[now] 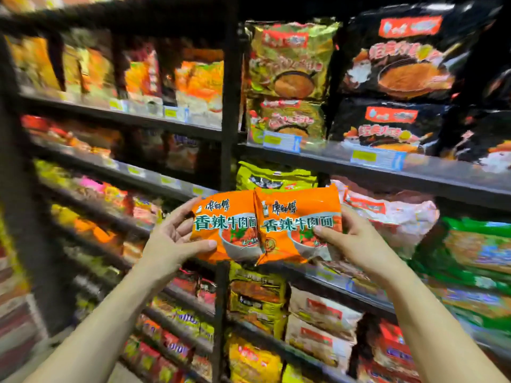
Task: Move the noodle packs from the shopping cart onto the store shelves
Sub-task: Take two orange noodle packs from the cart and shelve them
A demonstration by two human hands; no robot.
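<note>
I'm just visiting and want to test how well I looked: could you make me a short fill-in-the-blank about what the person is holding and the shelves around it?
1. The two glossy plastic noodle packs held up are ____ in colour.
2. The left hand and right hand each grip ____ pack.
3. The big dark packs on the upper right shelf are ____.

Missing words: orange; one; black

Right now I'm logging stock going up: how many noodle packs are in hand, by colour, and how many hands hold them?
Orange noodle packs: 2
Other colours in hand: 0
Hands holding: 2, left hand and right hand
Total packs held: 2
</note>
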